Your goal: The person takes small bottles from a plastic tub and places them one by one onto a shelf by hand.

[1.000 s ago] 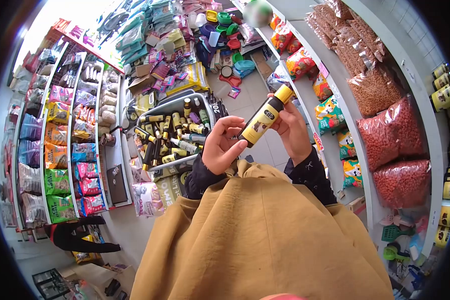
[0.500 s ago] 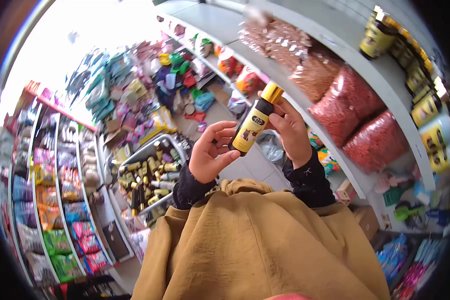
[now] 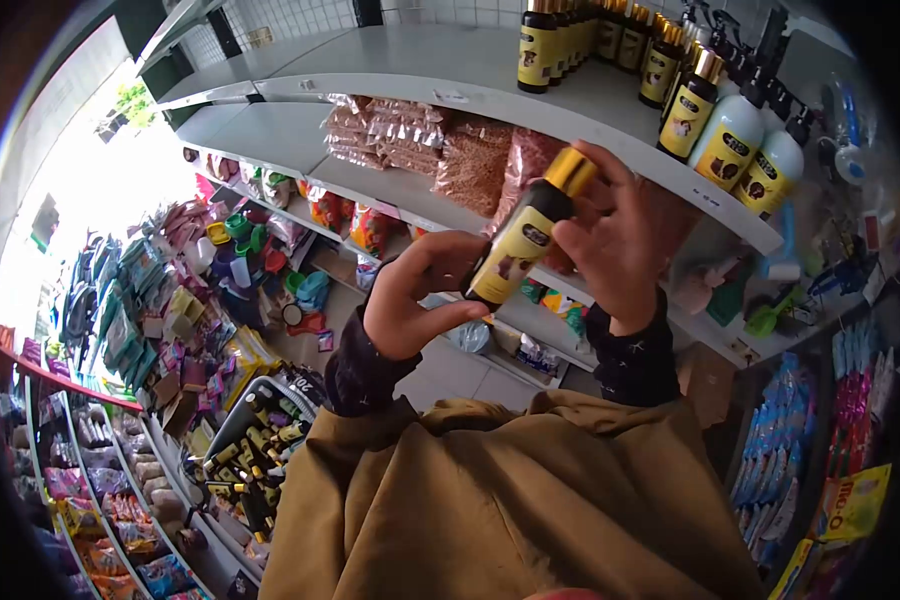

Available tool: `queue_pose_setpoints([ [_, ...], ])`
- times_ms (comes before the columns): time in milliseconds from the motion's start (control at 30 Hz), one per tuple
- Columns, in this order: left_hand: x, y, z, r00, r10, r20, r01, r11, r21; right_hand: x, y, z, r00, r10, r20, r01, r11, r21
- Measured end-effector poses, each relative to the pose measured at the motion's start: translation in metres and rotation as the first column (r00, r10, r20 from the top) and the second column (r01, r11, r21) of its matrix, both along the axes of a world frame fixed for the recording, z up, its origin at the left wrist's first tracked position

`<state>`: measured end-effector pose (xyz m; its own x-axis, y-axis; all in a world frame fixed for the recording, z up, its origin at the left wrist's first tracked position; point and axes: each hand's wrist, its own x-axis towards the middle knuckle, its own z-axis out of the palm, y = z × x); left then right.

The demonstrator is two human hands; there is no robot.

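A dark bottle (image 3: 518, 243) with a gold cap and a yellow label is tilted between my two hands, cap up and to the right. My left hand (image 3: 417, 290) curls around its lower end, the thumb along the base. Near the cap, my right hand (image 3: 615, 235) grips the upper part, with the thumb against its side and the fingers partly hidden behind it. Similar bottles (image 3: 537, 48) with gold caps stand upright on the top shelf beyond my hands. White bottles (image 3: 727, 140) with black pumps are beside them.
A grey shelf (image 3: 370, 75) curves across in front, with bags of pellets (image 3: 475, 160) on the level below. A crate (image 3: 232, 420) of bottles sits on the floor at lower left. Heaped goods (image 3: 120, 300) lie behind it. Hanging packets (image 3: 785, 430) are at right.
My view has swung up and to the right, bringing more of the top shelf in. The bottle stays between both hands and appears a little closer to the shelf edge.
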<state>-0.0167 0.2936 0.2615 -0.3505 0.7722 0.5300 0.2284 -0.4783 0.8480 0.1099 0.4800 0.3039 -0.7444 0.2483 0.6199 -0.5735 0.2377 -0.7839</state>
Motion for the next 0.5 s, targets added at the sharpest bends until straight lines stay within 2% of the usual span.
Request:
queue_pose_setpoints([
  [100, 0.006, 0.021, 0.006, 0.996, -0.059, -0.072, 0.059, 0.998, 0.001, 0.019, 0.008, 0.007, 0.993, -0.074, -0.09, 0.073, 0.997, -0.016],
  [267, 0.014, 0.051, 0.029, 0.962, -0.192, -0.195, 0.187, 0.981, -0.041, 0.052, 0.027, 0.021, 0.983, -0.168, -0.068, 0.17, 0.985, 0.037],
  [333, 0.011, 0.062, 0.033, 0.945, -0.239, -0.222, 0.232, 0.971, -0.059, 0.063, 0.034, 0.025, 0.966, -0.225, -0.125, 0.235, 0.97, 0.064],
  [433, -0.004, 0.085, 0.035, 0.89, -0.028, -0.454, 0.099, 0.986, 0.133, 0.071, 0.038, 0.035, 0.933, -0.309, -0.182, 0.332, 0.937, 0.11],
  [467, -0.009, 0.092, 0.036, 0.891, -0.034, -0.452, 0.106, 0.985, 0.136, 0.072, 0.038, 0.041, 0.909, -0.357, -0.214, 0.39, 0.91, 0.139],
  [500, -0.014, 0.1, 0.038, 0.856, 0.099, -0.508, 0.002, 0.981, 0.194, 0.073, 0.038, 0.046, 0.882, -0.402, -0.248, 0.447, 0.879, 0.165],
])
